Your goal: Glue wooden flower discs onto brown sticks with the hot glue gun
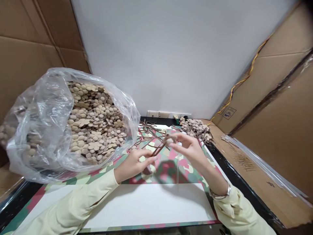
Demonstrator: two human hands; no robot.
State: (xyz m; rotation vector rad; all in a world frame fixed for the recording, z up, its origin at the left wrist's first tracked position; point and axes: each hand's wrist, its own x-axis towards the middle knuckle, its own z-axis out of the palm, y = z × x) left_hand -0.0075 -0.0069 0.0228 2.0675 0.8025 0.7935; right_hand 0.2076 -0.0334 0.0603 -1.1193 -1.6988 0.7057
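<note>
Over the middle of the camouflage-patterned mat, both hands are on one small piece: a brownish flower shape (170, 139) with thin brown cord (159, 148) running down from it. My left hand (137, 163) pinches the cord's lower end between thumb and fingers. My right hand (189, 148) grips the flower between thumb and fingertips. Behind the hands lie several loose brown cords (149, 133). To the left, a clear plastic bag (49, 107) gapes, full of beige and brown flower shapes (97, 130).
A pile of flowers with cords (195, 127) sits at the back right. White board (146, 205) covers the front of the mat (161, 176). Cardboard (276, 124) stands on both sides, and a yellow twisted wire (234, 88) runs down the right one. Sockets (164, 114) line the back wall.
</note>
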